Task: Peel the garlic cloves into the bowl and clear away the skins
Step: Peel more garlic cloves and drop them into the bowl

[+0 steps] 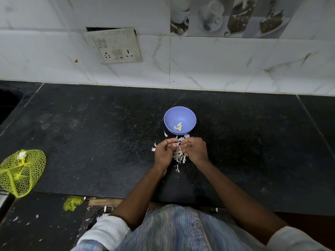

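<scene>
Blue bowl (pixel 180 113) on black counter (pixel 90 133), well back from the edge; a few pale yellow peeled cloves (pixel 178 127) in its bottom. White papery skins (pixel 179 156) heaped just in front of the bowl, strays to the left. Left hand (pixel 164 153) and right hand (pixel 195 150) meet over the heap, fingers curled, pinching something small between them; clove or skin, cannot tell. Yellow net bag (pixel 21 172) far left.

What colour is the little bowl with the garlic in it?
The small round plastic bowl is lilac-blue, seen best in the head view.
</scene>
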